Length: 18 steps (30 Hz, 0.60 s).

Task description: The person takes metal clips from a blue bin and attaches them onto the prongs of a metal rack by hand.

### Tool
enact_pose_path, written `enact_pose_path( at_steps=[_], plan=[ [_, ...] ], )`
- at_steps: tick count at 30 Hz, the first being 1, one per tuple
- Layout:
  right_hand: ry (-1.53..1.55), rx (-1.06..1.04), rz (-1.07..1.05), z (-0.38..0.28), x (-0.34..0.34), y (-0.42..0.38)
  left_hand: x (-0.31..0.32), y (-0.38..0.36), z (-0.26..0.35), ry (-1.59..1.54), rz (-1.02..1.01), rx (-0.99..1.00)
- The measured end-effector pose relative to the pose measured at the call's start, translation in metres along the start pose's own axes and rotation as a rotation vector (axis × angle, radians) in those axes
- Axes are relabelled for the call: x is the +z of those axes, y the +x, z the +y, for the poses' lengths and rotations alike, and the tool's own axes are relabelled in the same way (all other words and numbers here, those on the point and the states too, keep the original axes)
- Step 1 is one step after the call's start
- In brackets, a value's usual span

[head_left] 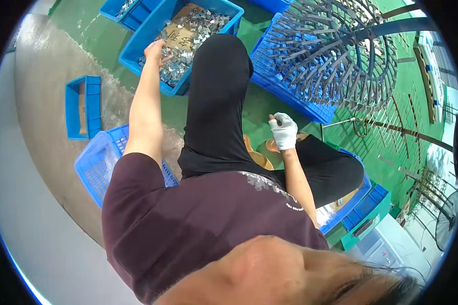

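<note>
My bare left hand [156, 52] is over the near-left rim of a large blue bin [129, 56]. Its fingers look partly spread, close to the small shiny metal pieces [175, 66] heaped inside. A piece of brown cardboard [182, 29] with dark writing lies among these pieces. My right hand [283, 130], in a white glove that leaves fingertips bare, is raised beside my bent leg with its fingers curled together. Whatever they hold, if anything, is too small to make out. Ahead of it stands a round metal rack [341, 46] hung with many thin strips.
A blue crate [269, 66] stands beneath the rack. On the left are a small blue bin [93, 109] and a blue basket [89, 175]. Another blue bin [359, 190] sits behind my right knee. A standing fan [448, 221] is at far right, with thin-rodded racks [402, 129] nearby.
</note>
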State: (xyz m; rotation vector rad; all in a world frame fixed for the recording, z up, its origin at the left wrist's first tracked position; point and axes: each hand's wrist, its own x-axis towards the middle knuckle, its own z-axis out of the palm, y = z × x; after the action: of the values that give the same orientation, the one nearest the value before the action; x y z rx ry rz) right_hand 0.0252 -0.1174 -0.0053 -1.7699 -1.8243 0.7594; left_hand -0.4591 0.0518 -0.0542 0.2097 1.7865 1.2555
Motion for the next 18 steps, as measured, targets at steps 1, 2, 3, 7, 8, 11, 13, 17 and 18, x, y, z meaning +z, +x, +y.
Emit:
enact_pose_path(
  at_steps=[1,2,3,7,8,11,13,17,18],
  plan=[
    [0.020,0.021,-0.002,-0.001,0.001,-0.003,-0.003,0.009,-0.003,0.038,0.005,-0.002],
    [0.009,0.015,-0.008,0.000,0.001,-0.006,-0.008,0.016,-0.007,0.074,0.015,-0.006],
    [-0.001,-0.001,-0.009,0.000,0.002,-0.004,-0.015,0.025,-0.012,-0.091,-0.019,-0.059],
    [-0.028,-0.048,-0.005,0.001,-0.002,0.000,-0.022,0.020,-0.010,-0.963,-0.182,-0.093],
    [-0.038,-0.062,-0.001,0.001,-0.002,0.000,-0.022,0.014,-0.007,-1.023,-0.295,-0.070],
    [0.118,-0.018,0.036,-0.018,-0.009,0.003,-0.016,-0.055,0.024,-1.149,-0.651,0.004],
    [0.304,-0.053,0.067,-0.054,-0.026,0.013,-0.003,-0.128,0.052,-1.145,-0.922,0.040],
    [0.669,-0.105,-0.052,-0.154,-0.078,0.026,0.031,-0.262,0.078,-1.010,-1.089,0.082],
    [0.725,-0.115,-0.099,-0.167,-0.084,0.027,0.041,-0.284,0.077,-0.985,-1.134,0.053]
  ],
)
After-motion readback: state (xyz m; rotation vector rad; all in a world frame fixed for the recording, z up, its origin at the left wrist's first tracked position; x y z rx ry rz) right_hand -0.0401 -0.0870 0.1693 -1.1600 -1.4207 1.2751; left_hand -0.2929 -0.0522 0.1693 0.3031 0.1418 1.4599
